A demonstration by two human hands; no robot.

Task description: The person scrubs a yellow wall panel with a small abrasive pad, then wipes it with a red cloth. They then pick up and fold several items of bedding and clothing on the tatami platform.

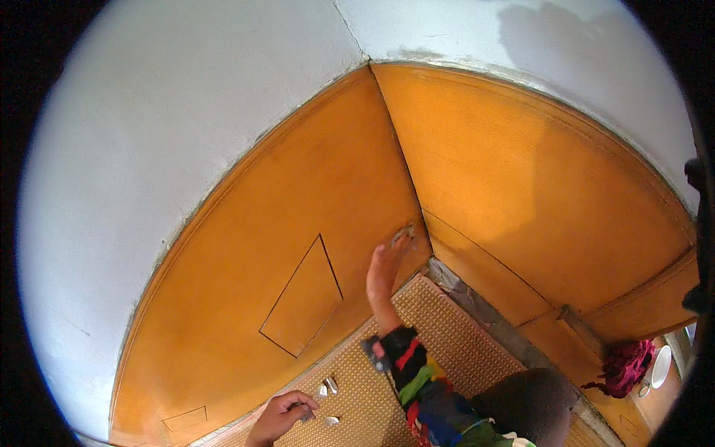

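My right hand [381, 272] reaches out to the orange wall panel [261, 201] close to the corner. Its fingertips are blurred around a small greyish scrap [403, 234] against the panel; whether this is cloth, foil or something else I cannot make out. Low in the view, my left hand [281, 416] is closed, fingers curled, with a small grey piece [306, 414] at its fingertips. Beside it, several small shiny silvery pieces [331, 385] lie on the woven tan mat [462, 328]. Black lines draw a four-sided outline [302, 298] on the panel.
A second orange panel [506, 171] meets the first at the corner, under white walls [171, 97]. A dark object [375, 354] lies by my right sleeve. My dark-clothed knee [525, 410] rests on the mat. Crumpled magenta cloth [629, 367] and a white bowl [661, 366] are at right.
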